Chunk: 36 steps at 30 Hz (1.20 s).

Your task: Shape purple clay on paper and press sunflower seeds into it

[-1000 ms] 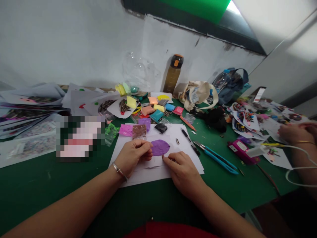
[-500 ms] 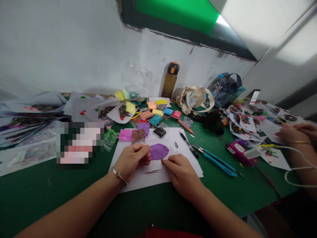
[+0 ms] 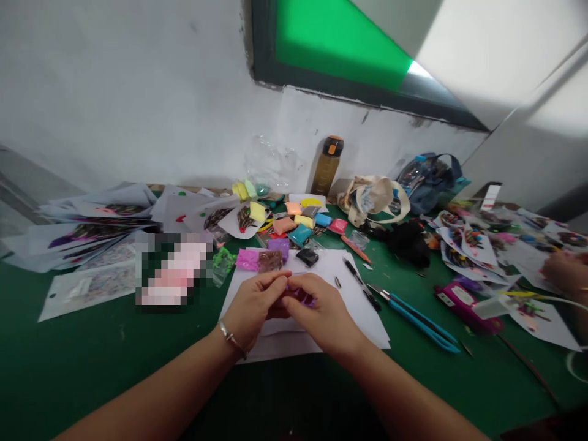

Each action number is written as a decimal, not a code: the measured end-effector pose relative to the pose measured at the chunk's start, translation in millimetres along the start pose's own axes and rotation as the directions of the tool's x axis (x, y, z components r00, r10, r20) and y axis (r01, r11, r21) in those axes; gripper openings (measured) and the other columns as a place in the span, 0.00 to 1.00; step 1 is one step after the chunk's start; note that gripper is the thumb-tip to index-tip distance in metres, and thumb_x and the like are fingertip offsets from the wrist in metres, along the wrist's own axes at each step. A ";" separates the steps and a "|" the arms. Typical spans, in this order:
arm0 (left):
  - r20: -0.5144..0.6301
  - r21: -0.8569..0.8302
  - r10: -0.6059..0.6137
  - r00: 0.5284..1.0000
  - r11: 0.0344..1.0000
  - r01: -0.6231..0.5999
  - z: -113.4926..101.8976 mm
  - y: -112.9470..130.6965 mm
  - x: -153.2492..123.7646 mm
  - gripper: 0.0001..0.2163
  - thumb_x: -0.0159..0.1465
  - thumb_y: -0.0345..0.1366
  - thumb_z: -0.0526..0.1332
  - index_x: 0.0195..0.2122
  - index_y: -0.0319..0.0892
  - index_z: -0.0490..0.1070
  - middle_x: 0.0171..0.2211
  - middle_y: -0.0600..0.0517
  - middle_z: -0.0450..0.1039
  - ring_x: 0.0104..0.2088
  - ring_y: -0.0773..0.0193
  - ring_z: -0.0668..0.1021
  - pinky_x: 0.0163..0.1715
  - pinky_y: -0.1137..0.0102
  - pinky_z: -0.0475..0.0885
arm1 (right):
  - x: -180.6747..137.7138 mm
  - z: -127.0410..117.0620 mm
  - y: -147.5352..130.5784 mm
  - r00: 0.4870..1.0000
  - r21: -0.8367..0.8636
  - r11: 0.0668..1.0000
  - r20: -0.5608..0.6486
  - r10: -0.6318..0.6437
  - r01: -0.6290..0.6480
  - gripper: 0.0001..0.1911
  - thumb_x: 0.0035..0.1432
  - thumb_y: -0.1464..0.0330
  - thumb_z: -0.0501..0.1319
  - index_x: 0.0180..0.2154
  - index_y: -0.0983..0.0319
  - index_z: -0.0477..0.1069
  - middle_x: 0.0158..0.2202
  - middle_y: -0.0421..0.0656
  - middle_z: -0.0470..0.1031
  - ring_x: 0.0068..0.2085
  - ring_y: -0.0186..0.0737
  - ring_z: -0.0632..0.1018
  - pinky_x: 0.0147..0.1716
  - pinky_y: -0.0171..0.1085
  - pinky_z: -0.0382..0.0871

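My left hand [image 3: 254, 307] and my right hand [image 3: 325, 313] meet above a stack of white paper [image 3: 362, 331], fingers closed. Between them they hold a piece of purple modelling clay [image 3: 307, 298], most of it hidden behind the fingers. Just beyond the hands lie packets of pink clay [image 3: 247, 260], brown clay [image 3: 270, 260], purple clay [image 3: 278, 250] and black clay [image 3: 307, 257]. A small metal tip [image 3: 337, 282] and a black pen [image 3: 361, 283] rest on the paper to the right.
Blue-handled tweezers [image 3: 420, 321] and a magenta device [image 3: 466, 306] lie at right. Several coloured clay packets [image 3: 301, 235] are heaped behind, near a bottle [image 3: 327, 165] and cloth bag [image 3: 372, 199]. Paper sheets [image 3: 105, 214] pile up at left. Another person's hand [image 3: 567, 269] is at far right.
The flat purple clay oval, earlier pinched at its left edge by my left hand, is now mostly covered by both hands. My right hand has come up to the left one. The view has shifted.
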<state>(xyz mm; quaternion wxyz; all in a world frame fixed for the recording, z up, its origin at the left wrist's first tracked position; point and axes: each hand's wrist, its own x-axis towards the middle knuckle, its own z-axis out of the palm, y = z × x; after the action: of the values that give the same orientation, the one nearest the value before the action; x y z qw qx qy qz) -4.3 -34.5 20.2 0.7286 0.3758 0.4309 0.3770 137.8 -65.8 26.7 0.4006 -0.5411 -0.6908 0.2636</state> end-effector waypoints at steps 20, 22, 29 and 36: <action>-0.050 0.358 0.160 0.986 0.924 -0.131 -10.2 4.4 7.8 0.17 0.59 0.49 0.61 0.36 0.37 0.75 0.29 0.47 0.78 0.27 0.62 0.80 0.30 0.68 0.76 | 6.0 -13.1 31.5 0.924 0.598 0.740 0.001 0.383 -0.308 0.08 0.54 0.63 0.62 0.30 0.62 0.72 0.23 0.37 0.70 0.25 0.33 0.70 0.25 0.33 0.63; -0.053 0.383 0.168 0.984 0.914 -0.135 -12.3 4.9 9.5 0.16 0.59 0.48 0.60 0.35 0.37 0.75 0.28 0.48 0.78 0.26 0.62 0.80 0.29 0.68 0.76 | 7.1 -13.7 32.3 0.906 0.688 0.641 0.058 0.419 -0.340 0.07 0.51 0.65 0.64 0.32 0.62 0.72 0.27 0.39 0.74 0.26 0.33 0.72 0.28 0.34 0.65; -0.065 0.428 0.185 0.981 0.893 -0.140 -13.2 4.2 14.1 0.17 0.60 0.48 0.59 0.34 0.37 0.74 0.28 0.48 0.77 0.25 0.62 0.79 0.28 0.69 0.75 | 8.0 -13.6 31.3 0.879 0.808 0.448 0.169 0.446 -0.383 0.10 0.45 0.71 0.67 0.34 0.63 0.75 0.29 0.40 0.76 0.27 0.30 0.73 0.30 0.33 0.65; -0.025 0.482 0.220 0.975 0.857 -0.181 -16.4 1.0 16.6 0.20 0.60 0.52 0.58 0.35 0.37 0.75 0.27 0.49 0.78 0.25 0.63 0.79 0.27 0.71 0.75 | 6.3 -15.1 30.1 0.877 0.799 0.410 0.285 0.386 -0.440 0.13 0.43 0.68 0.71 0.34 0.64 0.78 0.25 0.41 0.75 0.28 0.33 0.73 0.30 0.35 0.65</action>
<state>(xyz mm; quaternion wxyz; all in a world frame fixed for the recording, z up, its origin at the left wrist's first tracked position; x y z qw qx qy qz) -13.7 -15.9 9.7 0.5528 0.5710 0.4973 0.3478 166.0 -52.5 12.5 0.5141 -0.4229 -0.3299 0.6693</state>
